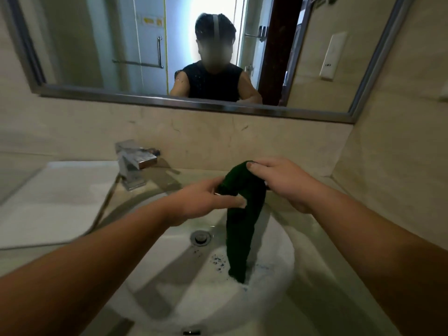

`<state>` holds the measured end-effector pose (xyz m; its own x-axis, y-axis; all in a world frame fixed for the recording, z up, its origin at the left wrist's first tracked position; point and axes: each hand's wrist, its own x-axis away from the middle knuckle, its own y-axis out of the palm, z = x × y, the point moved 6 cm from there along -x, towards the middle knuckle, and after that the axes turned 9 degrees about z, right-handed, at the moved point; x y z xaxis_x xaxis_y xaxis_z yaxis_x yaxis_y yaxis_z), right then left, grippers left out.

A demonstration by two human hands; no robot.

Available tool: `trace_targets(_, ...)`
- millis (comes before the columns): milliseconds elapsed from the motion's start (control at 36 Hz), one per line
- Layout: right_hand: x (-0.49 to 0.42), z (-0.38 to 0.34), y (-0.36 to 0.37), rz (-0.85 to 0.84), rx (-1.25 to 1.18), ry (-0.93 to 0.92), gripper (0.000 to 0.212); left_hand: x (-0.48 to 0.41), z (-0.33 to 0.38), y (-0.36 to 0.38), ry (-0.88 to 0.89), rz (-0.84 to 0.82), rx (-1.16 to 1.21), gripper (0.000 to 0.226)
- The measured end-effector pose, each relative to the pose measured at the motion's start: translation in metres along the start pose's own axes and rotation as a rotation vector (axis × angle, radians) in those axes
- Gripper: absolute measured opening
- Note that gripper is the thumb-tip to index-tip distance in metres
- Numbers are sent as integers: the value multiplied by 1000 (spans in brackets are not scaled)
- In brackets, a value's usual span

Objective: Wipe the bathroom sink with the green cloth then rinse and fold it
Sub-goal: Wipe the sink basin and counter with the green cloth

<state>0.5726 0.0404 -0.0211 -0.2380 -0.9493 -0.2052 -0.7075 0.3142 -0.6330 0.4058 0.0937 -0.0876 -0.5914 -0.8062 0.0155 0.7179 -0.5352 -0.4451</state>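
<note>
The dark green cloth hangs twisted into a long rope over the white sink basin, its lower end touching the foamy bottom of the bowl. My right hand pinches the cloth's top end, held highest. My left hand grips the cloth a little lower, on its left side. Both forearms reach in from the bottom corners. Dark specks lie in the basin near the cloth's tip.
A chrome faucet stands at the back left of the sink, and the drain sits left of the hanging cloth. A white counter slab lies to the left. A mirror above the beige wall shows a person.
</note>
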Motion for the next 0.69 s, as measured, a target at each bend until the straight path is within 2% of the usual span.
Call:
trace_targets(56, 4, -18, 2, -12, -25, -29, 29, 14, 11, -3, -2, 9, 74, 36)
trace_targets(83, 7, -26, 3, -17, -35, -37, 28, 20, 15, -3, -6, 17, 98, 36)
trace_targets(222, 19, -59, -6, 50, -190, -46, 29, 44, 24, -2, 10, 14, 149, 53)
trace_targets(361, 27, -74, -25, 109, -420, 70, 27, 62, 30, 2, -10, 12, 180, 31)
trace_targets(417, 29, -74, -37, 157, -370, 106, 24, 67, 34, 0, -13, 6, 196, 28)
trace_targets(472, 31, -69, -48, 176, -160, 122, 22, 71, 42, -2, -9, 5, 254, 29)
trace_targets(556, 41, -58, -49, 21, 302, 150, 40, 78, 60, -6, 45, -7, 347, 28)
trace_targets(583, 45, -55, -46, -34, 372, 152, 49, 80, 66, -8, 65, -13, 363, 28)
trace_targets(611, 49, -51, -42, -83, 350, 160, 58, 82, 72, -8, 84, -18, 373, 27)
trace_targets(694, 66, -42, -24, -255, 2, 237, 71, 86, 84, -9, 116, -17, 384, 26)
